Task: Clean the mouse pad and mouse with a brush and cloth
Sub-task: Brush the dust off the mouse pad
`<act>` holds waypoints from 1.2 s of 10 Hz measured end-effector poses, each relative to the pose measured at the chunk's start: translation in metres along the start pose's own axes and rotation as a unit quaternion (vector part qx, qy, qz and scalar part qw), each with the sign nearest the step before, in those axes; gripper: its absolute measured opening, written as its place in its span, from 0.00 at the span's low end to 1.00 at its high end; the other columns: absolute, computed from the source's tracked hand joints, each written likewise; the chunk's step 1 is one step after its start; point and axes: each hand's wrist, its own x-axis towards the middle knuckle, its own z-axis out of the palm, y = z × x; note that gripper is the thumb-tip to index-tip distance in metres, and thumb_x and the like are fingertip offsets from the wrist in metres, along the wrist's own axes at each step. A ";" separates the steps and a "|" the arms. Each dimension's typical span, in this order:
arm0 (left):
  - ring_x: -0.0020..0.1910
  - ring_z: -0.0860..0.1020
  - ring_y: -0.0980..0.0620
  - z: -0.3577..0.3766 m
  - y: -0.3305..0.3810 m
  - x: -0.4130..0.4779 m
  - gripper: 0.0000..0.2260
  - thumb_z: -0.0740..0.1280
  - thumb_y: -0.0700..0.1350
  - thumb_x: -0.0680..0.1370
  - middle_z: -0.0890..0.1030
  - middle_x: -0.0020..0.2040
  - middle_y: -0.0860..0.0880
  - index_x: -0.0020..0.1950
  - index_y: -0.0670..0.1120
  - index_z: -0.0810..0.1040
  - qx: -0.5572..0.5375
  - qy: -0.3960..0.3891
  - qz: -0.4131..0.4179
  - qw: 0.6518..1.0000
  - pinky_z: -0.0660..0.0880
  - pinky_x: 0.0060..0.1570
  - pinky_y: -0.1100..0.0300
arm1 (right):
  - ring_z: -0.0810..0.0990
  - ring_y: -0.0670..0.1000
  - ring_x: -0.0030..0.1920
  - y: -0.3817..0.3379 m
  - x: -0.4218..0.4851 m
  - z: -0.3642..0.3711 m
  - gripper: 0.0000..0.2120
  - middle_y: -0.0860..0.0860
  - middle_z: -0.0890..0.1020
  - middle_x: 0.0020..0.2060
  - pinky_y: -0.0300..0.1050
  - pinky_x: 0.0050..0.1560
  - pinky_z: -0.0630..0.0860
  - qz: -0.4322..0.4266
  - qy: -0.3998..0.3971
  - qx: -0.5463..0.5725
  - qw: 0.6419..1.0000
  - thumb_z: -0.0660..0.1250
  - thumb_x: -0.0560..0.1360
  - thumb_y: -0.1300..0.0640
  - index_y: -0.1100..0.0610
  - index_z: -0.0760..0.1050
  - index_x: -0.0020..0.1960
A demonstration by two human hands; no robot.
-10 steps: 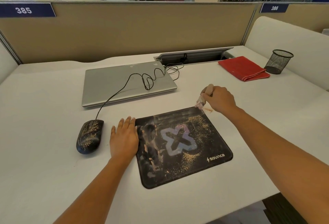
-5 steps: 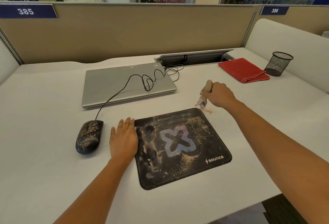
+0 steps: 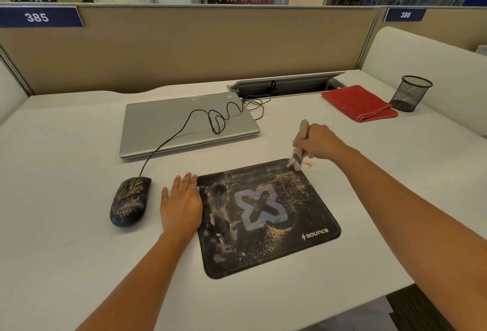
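Note:
A black mouse pad [image 3: 266, 217] with an X logo lies on the white desk, strewn with sandy grit and pale smears. My right hand [image 3: 317, 143] grips a wooden-handled brush [image 3: 296, 158], whose bristles touch the pad's far right corner beside a small orange pile of grit. Flat on the desk, my left hand [image 3: 181, 203] rests with straight fingers against the pad's left edge. Left of that hand sits a black wired mouse [image 3: 130, 200], also dusted with grit. A folded red cloth [image 3: 359, 103] lies at the far right.
A shut silver laptop [image 3: 184, 125] lies behind the pad with the mouse cable [image 3: 216, 120] looped over it. A black mesh pen cup [image 3: 411, 93] stands beside the cloth. A cable tray lid [image 3: 284, 83] is raised at the back. The desk's front edge [image 3: 395, 293] drops off at right.
My right hand with the brush swept slightly away past the pad's far right corner and has come back onto the corner. The left hand, pad and mouse have stayed put.

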 end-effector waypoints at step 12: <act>0.75 0.51 0.50 0.002 -0.001 0.001 0.21 0.46 0.47 0.82 0.56 0.76 0.49 0.75 0.48 0.54 0.000 -0.003 -0.001 1.000 0.48 0.73 0.49 | 0.82 0.53 0.41 -0.012 -0.012 0.027 0.13 0.59 0.82 0.47 0.41 0.42 0.79 -0.012 0.060 0.134 0.989 0.70 0.72 0.56 0.63 0.78 0.53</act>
